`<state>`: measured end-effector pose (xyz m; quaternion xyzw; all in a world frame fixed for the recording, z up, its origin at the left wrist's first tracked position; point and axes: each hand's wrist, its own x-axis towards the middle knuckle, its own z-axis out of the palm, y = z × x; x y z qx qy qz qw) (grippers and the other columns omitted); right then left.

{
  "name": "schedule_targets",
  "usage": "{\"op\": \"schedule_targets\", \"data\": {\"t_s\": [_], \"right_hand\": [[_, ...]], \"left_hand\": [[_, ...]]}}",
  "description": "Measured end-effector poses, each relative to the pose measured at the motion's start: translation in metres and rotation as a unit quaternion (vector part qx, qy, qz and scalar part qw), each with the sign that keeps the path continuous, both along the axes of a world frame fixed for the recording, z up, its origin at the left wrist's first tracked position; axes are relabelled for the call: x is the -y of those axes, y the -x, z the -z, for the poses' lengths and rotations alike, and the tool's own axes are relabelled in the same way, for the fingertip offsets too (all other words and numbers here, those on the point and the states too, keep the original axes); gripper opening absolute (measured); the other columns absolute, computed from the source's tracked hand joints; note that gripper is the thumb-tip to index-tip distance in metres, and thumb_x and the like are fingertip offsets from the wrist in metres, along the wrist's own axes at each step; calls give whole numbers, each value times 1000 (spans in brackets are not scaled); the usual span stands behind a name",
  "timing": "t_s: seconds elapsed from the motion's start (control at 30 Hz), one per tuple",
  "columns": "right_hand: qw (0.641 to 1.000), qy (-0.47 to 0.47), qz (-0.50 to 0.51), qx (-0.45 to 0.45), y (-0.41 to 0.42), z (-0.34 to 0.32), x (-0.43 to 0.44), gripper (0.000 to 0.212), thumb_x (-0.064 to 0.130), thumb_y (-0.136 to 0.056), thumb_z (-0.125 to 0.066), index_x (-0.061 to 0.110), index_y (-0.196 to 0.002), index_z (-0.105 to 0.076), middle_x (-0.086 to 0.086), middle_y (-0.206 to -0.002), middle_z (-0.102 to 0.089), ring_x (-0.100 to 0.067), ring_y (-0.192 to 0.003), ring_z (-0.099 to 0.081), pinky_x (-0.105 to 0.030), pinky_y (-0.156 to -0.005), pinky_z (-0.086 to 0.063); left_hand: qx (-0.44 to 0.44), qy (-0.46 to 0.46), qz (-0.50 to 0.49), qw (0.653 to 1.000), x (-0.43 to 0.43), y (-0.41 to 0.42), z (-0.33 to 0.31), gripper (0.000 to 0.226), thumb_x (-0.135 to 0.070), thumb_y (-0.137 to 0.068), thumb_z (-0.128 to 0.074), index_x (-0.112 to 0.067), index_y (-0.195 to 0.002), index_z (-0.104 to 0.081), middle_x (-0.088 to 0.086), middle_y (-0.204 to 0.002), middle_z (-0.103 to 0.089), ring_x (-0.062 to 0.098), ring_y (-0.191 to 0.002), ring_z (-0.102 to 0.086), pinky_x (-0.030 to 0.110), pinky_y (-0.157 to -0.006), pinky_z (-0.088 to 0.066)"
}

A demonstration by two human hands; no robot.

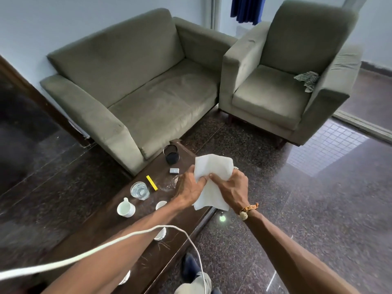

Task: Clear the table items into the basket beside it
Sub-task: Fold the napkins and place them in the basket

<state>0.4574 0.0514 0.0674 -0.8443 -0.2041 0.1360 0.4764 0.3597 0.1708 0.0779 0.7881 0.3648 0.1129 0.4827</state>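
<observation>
My left hand (189, 187) and my right hand (231, 188) both grip a white paper napkin (212, 166), held above the right edge of the dark wooden table (118, 228). On the table stand a glass of water (139, 190), a white cup (125, 208), a second white cup (161, 205) partly behind my left forearm, a yellow strip (151, 182), a small grey box (174, 171), a clear empty glass (168, 183) and a black round holder (171, 154). No basket is in view.
A green two-seat sofa (135, 81) stands close behind the table and a green armchair (282, 75) with a crumpled cloth (307, 78) to its right. Polished stone floor (297, 187) lies right of the table. A white cable (84, 253) hangs across my left arm.
</observation>
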Motion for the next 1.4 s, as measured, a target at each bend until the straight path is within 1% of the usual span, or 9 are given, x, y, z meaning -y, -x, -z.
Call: {"op": "schedule_targets", "data": {"t_s": [0.07,0.17,0.3,0.43,0.57,0.87,1.0,1.2,1.4], "right_hand": [[1000,6,-10,0,-8,5,-15,32,43,-79,-81,13,-89,-74,17,-73,-61,2,-64,-61,-10,-50,-46],[999,23,-42,4,-11,11,-37,28,41,-79,-81,17,-89,-70,22,-69,-55,10,-61,-55,-7,-49,-43],[982,31,-163,-93,-17,14,-62,27,25,-76,-85,30,-81,-59,23,-66,-68,4,-61,-66,-7,-48,-47],[964,52,-122,-233,-28,24,-91,29,26,-69,-90,28,-85,-66,11,-88,-75,-8,-79,-73,-25,-65,-61],[938,144,-185,-256,-36,46,-119,30,28,-72,-87,14,-95,-74,-1,-93,-77,-19,-84,-75,-34,-73,-63],[929,230,-264,-121,-68,109,-211,30,31,-82,-71,4,-92,-67,-12,-88,-73,-32,-82,-70,-48,-76,-59],[931,221,-283,-70,-94,141,-265,34,41,-78,-64,8,-85,-69,-6,-76,-71,-22,-65,-66,-27,-54,-51],[939,202,-277,-32,-126,205,-337,27,34,-84,-67,8,-82,-60,-4,-74,-62,-25,-63,-56,-26,-52,-38],[935,209,-285,-8,-141,254,-376,26,34,-83,-64,9,-85,-61,-13,-84,-71,-26,-66,-54,-28,-63,-40]], "left_hand": [[-10,55,18,998,-14,-2,7,20,-29,-83,-73,-25,-101,-65,-8,-85,-72,5,-73,-70,27,-64,-60],[-41,118,17,992,-34,-2,18,15,-17,-83,-75,-12,-97,-71,5,-90,-74,27,-83,-71,36,-68,-61],[-106,64,-22,992,-62,-8,23,28,-20,-83,-71,1,-102,-69,16,-96,-72,29,-86,-70,43,-72,-59],[-180,-27,-37,983,-88,-8,28,27,-28,-85,-64,-2,-91,-69,18,-92,-72,30,-79,-67,28,-59,-43],[-205,-41,-88,974,-109,-10,45,24,-22,-86,-62,0,-94,-68,21,-100,-71,35,-93,-65,27,-64,-37],[-234,97,-163,954,-159,-42,110,21,-17,-85,-64,-3,-99,-57,11,-95,-57,24,-85,-56,18,-54,-29],[-220,133,-210,943,-200,-74,147,25,-17,-90,-63,-5,-108,-51,4,-97,-48,18,-79,-49,16,-47,-34],[-213,106,-255,937,-269,-111,195,35,-20,-78,-73,-8,-108,-60,9,-103,-65,28,-93,-63,34,-69,-51],[-205,46,-272,939,-309,-118,238,29,-19,-80,-73,-13,-104,-59,7,-108,-67,26,-92,-60,27,-67,-41]]}}
